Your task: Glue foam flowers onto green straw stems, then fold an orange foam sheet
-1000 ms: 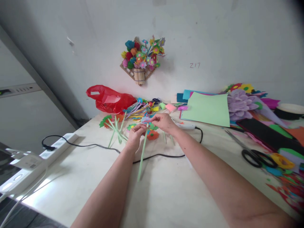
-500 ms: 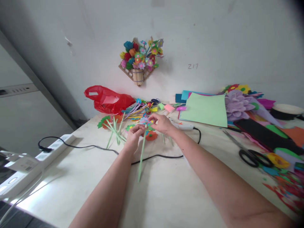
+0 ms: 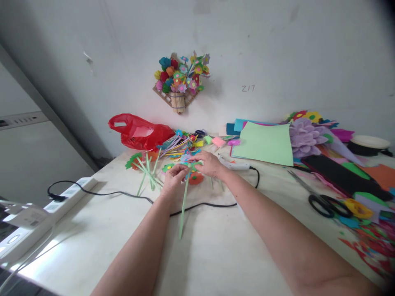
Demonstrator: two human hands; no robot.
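Note:
My left hand (image 3: 174, 177) is closed in a pinch on the upper end of a pale green stem strip (image 3: 183, 209), which slants down toward the table's front. My right hand (image 3: 210, 165) meets it from the right, its fingers closed at the top of the strip, on a lilac-blue foam flower (image 3: 185, 157) that they partly cover. Below and behind the hands lie an orange flower (image 3: 195, 178) and a green flower with a yellow centre (image 3: 168, 167). More pale green strips (image 3: 148, 172) lie to the left.
A hot glue gun (image 3: 236, 166) with a black cord (image 3: 212, 204) lies behind my right forearm. Scissors (image 3: 321, 201), a dark phone-like slab (image 3: 345, 174) and foam scraps are at right. A red bag (image 3: 138, 133) and power strip (image 3: 70, 191) are at left.
My right hand's fingers have shifted slightly left and lower over the flower, covering more of it. My left hand keeps its pinch on the strip. The view has tilted a little.

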